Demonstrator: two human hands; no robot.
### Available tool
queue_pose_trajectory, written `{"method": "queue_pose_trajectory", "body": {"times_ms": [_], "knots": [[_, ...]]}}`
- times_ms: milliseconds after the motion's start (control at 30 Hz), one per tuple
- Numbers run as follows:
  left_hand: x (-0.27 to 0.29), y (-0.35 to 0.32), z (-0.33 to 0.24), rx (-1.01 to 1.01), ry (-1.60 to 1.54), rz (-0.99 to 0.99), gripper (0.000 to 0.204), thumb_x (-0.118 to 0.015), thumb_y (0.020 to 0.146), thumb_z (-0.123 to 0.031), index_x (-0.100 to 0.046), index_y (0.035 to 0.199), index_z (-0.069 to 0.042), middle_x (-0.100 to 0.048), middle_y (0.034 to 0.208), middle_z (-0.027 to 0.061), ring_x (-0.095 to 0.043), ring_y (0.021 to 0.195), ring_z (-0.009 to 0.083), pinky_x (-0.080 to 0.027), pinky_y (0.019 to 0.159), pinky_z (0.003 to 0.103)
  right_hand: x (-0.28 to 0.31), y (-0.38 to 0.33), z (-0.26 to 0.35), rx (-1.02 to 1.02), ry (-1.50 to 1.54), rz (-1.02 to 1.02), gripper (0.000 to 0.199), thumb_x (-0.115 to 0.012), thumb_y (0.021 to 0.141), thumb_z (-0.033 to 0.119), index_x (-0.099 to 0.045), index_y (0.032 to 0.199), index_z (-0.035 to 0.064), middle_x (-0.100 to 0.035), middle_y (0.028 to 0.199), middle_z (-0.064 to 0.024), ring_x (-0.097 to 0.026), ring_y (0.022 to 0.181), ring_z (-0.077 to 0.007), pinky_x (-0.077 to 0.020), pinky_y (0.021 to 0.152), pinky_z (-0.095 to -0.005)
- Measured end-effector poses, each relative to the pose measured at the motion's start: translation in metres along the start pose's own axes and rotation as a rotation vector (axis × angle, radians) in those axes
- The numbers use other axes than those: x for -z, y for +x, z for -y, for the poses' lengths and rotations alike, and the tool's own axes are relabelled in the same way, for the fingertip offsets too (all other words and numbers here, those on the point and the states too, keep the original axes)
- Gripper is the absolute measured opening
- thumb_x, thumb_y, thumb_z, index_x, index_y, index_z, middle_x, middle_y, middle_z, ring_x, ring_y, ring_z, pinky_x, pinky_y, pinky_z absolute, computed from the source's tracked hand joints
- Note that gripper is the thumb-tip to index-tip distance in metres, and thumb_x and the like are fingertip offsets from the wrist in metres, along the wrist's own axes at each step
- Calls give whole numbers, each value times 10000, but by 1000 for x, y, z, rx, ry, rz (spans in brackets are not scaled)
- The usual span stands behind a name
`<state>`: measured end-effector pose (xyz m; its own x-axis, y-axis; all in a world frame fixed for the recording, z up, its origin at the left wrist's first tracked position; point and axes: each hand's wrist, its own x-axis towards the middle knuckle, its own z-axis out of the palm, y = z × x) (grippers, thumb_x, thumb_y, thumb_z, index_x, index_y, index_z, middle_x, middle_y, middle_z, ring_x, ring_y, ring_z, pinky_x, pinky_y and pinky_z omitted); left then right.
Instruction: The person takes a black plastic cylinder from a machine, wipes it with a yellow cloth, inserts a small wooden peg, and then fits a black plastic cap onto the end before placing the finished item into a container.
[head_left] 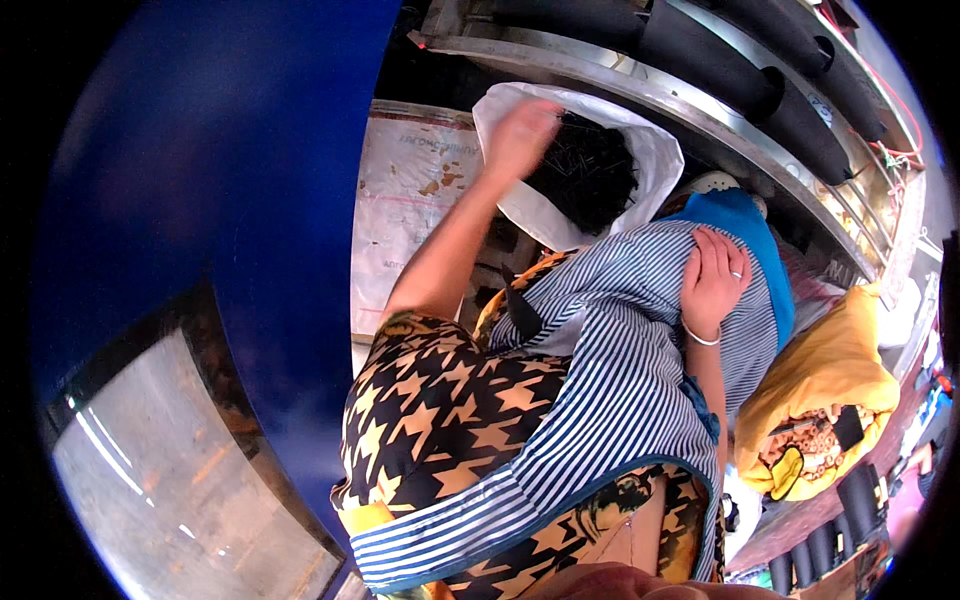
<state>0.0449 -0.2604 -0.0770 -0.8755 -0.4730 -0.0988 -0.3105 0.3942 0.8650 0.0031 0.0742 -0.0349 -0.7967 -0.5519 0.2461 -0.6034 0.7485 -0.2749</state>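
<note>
A white sack (655,165) stands with its mouth wide, and loose dark strips or scraps (585,170) fill the inside. My left hand (525,138) is at the left part of the sack's mouth, beside the rim. Motion smears its fingers, so whether they grip the rim or any scrap cannot be made out. My right hand (712,275) lies flat on the striped apron (640,260) over my leg, fingers stretched out, holding nothing. A ring and a pale bracelet (702,336) show on that hand and wrist.
A large blue panel (280,120) rises close on my left. Beyond the sack runs a metal rack (640,85) bearing black tubular pieces (700,60). On the right sits a yellow sack (830,360) of small orange-tan pieces (805,450). A pale printed sheet (400,210) lies left of the white sack.
</note>
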Motion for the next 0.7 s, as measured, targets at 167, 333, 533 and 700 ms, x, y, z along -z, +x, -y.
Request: {"method": "queue_pose_trajectory", "body": {"times_ms": [167, 333, 533, 700], "knots": [[83, -8, 199, 322, -287, -637, 148, -553, 946, -155, -638, 1017, -57, -694, 984, 112, -662, 939, 234, -520, 816, 332, 2, 11, 4, 10, -25, 52, 218, -604, 855, 197, -677, 1043, 114, -676, 1095, -2, -581, 1079, -200, -349, 1045, -435], [92, -30, 244, 694, 865, -265, 389, -617, 859, -288, -576, 1213, -131, -550, 1275, 126, -551, 1162, 337, -476, 951, 462, 6, 14, 7, -58, -89, 86, 209, -610, 849, 191, -677, 1039, 133, -674, 1099, 11, -584, 1085, -189, -352, 1039, -412], [54, 12, 212, 417, 1098, 335, 480, -606, 879, -254, -512, 1336, -141, -473, 1409, 109, -489, 1259, 331, -433, 1016, 459, 27, -7, -1, -121, -74, 82, 214, -617, 838, 167, -673, 1041, 132, -672, 1104, 8, -591, 1080, -195, -352, 1037, -412], [35, 52, 231, 307, 1024, 497, 563, -519, 882, -461, -566, 1328, -121, -575, 1341, 150, -533, 1254, 322, -433, 1036, 440, 41, -14, -3, -187, -64, 78, 224, -623, 823, 140, -672, 1041, 125, -673, 1103, 1, -590, 1084, -196, -345, 1043, -416]]}}
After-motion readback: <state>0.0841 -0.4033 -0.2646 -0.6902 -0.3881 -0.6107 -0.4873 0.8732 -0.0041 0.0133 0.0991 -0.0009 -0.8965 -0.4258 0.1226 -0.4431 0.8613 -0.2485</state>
